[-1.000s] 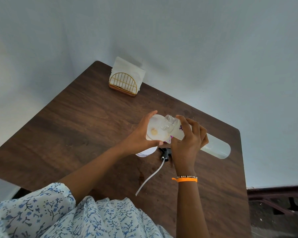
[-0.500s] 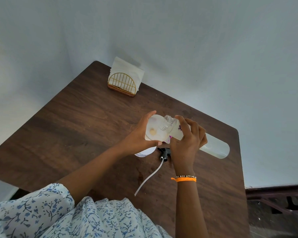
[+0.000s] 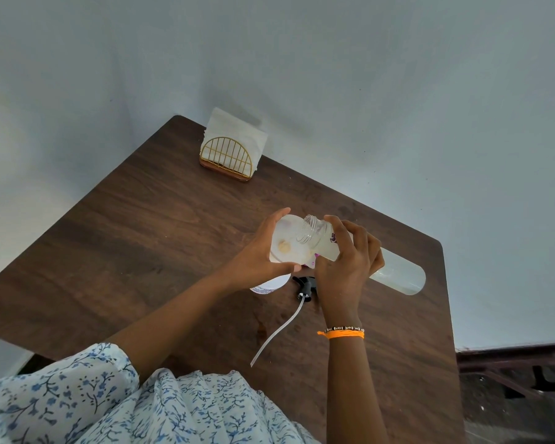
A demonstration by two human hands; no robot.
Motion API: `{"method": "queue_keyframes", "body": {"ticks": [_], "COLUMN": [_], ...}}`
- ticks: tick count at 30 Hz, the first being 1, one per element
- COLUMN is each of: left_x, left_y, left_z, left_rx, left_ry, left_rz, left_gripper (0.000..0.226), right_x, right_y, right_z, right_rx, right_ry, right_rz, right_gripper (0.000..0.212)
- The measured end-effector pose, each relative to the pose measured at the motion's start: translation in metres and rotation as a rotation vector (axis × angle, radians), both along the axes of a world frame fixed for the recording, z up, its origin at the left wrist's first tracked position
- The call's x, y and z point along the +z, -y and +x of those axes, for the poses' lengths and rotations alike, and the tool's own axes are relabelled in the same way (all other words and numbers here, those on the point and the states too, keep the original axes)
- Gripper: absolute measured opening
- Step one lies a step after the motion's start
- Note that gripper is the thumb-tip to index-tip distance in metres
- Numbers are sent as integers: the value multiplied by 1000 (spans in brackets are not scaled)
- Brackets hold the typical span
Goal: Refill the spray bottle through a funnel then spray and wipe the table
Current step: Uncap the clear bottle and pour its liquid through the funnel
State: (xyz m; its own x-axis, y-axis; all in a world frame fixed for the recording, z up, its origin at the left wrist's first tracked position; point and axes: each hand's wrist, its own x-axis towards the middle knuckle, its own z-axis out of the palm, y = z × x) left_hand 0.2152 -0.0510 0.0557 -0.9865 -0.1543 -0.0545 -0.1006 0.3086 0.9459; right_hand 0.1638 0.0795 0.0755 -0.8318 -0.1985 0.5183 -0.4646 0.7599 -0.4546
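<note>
A funnel [image 3: 289,240], white and translucent, is gripped at its wide rim by the left hand [image 3: 259,255], thumb below and fingers curled over the far edge. The funnel is held above the wooden table [image 3: 148,225], over a white spray bottle [image 3: 268,286] of which only the lower rounded part is seen beneath the hand. Whether the funnel's spout sits in that bottle's neck cannot be told; the hand covers it.

A long clear refill bottle [image 3: 394,277] is clasped by the right hand [image 3: 346,267], fingers wrapped firmly round its upper body near the shoulder. The bottle is tipped close to horizontal, its open threaded mouth laid over the funnel's bowl, its base pointing away to the right. A small purple mark is seen on it beside the fingers. Pouring liquid cannot be made out.

On the tabletop, just beneath the two hands, the black spray head [image 3: 305,285] is lying, detached, with its white dip tube [image 3: 277,331] trailing toward the person. An orange band [image 3: 341,334] and a beaded one are worn at the right wrist. At the far corner of the table, well apart from the hands, a gold wire napkin holder [image 3: 229,158] is standing upright, stocked with white napkins [image 3: 234,129].
</note>
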Motion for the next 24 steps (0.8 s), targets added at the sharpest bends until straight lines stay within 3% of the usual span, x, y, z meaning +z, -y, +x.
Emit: {"method": "queue_keyframes", "body": {"ticks": [24], "left_x": [-2], "left_y": [0], "left_z": [-2], "left_rx": [7], "left_ry": [-7], "left_rz": [-4], "left_gripper": [92], "right_x": [-1], "right_y": [-1], "right_z": [-1], "right_rx": [10], "right_ry": [-15], "right_rz": [3], "right_gripper": [59]}}
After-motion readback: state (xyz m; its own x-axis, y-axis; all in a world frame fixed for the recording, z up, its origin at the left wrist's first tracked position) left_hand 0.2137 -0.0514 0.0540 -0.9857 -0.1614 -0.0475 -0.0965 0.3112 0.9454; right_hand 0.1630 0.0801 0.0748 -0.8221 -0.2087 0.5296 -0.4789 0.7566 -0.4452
